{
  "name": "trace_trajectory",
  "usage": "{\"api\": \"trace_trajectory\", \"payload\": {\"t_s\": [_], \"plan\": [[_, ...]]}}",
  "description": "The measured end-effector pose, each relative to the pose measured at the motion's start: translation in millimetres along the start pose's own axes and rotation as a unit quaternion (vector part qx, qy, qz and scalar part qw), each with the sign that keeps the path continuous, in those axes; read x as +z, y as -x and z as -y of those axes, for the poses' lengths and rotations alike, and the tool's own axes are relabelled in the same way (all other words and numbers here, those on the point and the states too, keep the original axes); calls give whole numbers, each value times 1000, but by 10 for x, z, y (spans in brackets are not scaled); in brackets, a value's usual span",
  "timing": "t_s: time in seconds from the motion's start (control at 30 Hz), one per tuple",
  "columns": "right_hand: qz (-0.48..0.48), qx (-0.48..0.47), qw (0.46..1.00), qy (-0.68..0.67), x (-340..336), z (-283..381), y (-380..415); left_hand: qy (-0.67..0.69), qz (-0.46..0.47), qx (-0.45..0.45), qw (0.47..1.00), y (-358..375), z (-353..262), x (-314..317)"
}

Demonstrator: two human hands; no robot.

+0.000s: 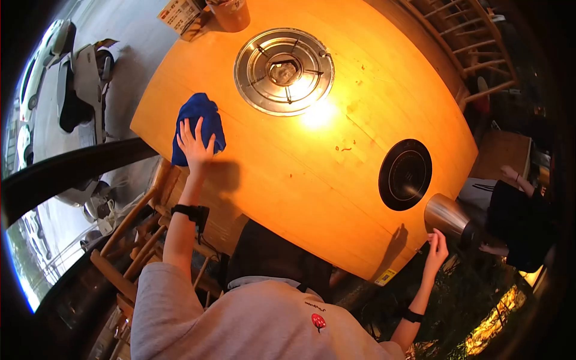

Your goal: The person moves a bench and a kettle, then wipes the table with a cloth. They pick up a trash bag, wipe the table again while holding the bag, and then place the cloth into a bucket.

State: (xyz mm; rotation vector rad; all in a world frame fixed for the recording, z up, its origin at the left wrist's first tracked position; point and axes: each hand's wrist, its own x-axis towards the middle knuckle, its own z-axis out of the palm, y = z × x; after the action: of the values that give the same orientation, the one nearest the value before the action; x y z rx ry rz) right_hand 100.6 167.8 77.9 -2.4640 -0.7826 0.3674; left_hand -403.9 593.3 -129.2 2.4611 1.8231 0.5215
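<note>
A crumpled blue cloth [201, 108] lies on the wooden table [288, 162] near its left edge. My left hand [195, 144] rests on top of the cloth, fingers spread and pointing away from me. My right hand [437, 252] is raised by the table's near right corner. Its fingers are loosely bent and a little apart, and I see nothing in them. Just beyond that hand is a shiny metal cylinder [444, 213] with a dark end.
A round metal burner [284, 72] is set into the tabletop, and a black round plate [405, 174] sits at the right. Small crumbs [344, 149] dot the wood. A brown container [230, 15] stands at the far edge. Wooden chairs [135, 264] flank the table; another person [516, 210] is at right.
</note>
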Motion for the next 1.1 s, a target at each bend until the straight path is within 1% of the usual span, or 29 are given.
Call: {"api": "trace_trajectory", "payload": {"t_s": [0.07, 0.13, 0.2, 0.23, 0.27, 0.3, 0.37, 0.4, 0.47, 0.53, 0.6, 0.63, 0.67, 0.7, 0.73, 0.77, 0.8, 0.83, 0.87, 0.9, 0.97, 1.0, 1.03, 1.07, 1.1], "plan": [[-33, 33, 993, -104, -126, 53, 54, 7, 3, 1, 1000, 51, -71, 4], [-48, 63, 978, -194, -86, 303, 215, 27, 8, 12, 1000, 121, -257, 8], [-18, 70, 981, -179, 110, 621, 413, 72, 54, 26, 996, 225, -709, -130], [4, 78, 978, -193, 240, 635, 497, 76, 52, 53, 994, 360, -892, -23], [26, 81, 980, -177, 390, 736, 550, 80, 92, 75, 990, 457, -1154, -23], [55, 89, 977, -187, 544, 806, 587, 114, 106, 101, 982, 578, -1419, 23], [110, 90, 957, -252, 855, 883, 601, 147, 164, 144, 965, 768, -1960, 35], [131, 80, 949, -276, 1011, 921, 592, 182, 156, 163, 957, 831, -2168, 80], [172, 66, 932, -313, 1293, 1095, 500, 274, 157, 150, 937, 777, -2473, 61], [214, 65, 916, -334, 1477, 1211, 472, 409, 134, 75, 899, 654, -2528, 25], [255, 54, 895, -363, 1739, 1238, 381, 470, 58, 7, 881, 410, -2338, -310], [273, 50, 890, -361, 1838, 1262, 336, 488, 39, -22, 872, 305, -2149, -450], [290, 50, 886, -359, 1925, 1294, 325, 462, 28, -40, 885, 196, -1899, -606], [306, 52, 881, -356, 1995, 1335, 328, 462, 11, -84, 883, 124, -1622, -703], [308, 53, 880, -358, 2043, 1377, 326, 424, -16, -105, 900, 1, -1369, -900], [309, 52, 879, -359, 2082, 1417, 319, 436, -51, -125, 890, -116, -1056, -985], [308, 52, 879, -360, 2123, 1454, 304, 412, -68, -144, 897, -213, -674, -979], [303, 56, 881, -359, 2171, 1483, 286, 373, -84, -99, 919, -371, -345, -1053], [296, 62, 883, -358, 2224, 1509, 286, 292, -40, -73, 953, -495, 34, -1020], [288, 70, 886, -357, 2272, 1541, 288, 210, 9, -21, 977, -601, 367, -933], [279, 86, 892, -344, 2319, 1676, 284, 28, 90, 75, 993, -753, 975, -646], [272, 96, 896, -338, 2364, 1754, 282, -70, 119, 118, 983, -864, 1239, -462], [262, 104, 899, -336, 2403, 1791, 299, -18, 109, 109, 988, -1029, 1406, -319], [253, 109, 900, -337, 2444, 1847, 328, -31, 96, 94, 990, -1240, 1434, -244], [246, 114, 902, -337, 2474, 1903, 348, -12, 75, 76, 994, -1463, 1410, -146]]}}
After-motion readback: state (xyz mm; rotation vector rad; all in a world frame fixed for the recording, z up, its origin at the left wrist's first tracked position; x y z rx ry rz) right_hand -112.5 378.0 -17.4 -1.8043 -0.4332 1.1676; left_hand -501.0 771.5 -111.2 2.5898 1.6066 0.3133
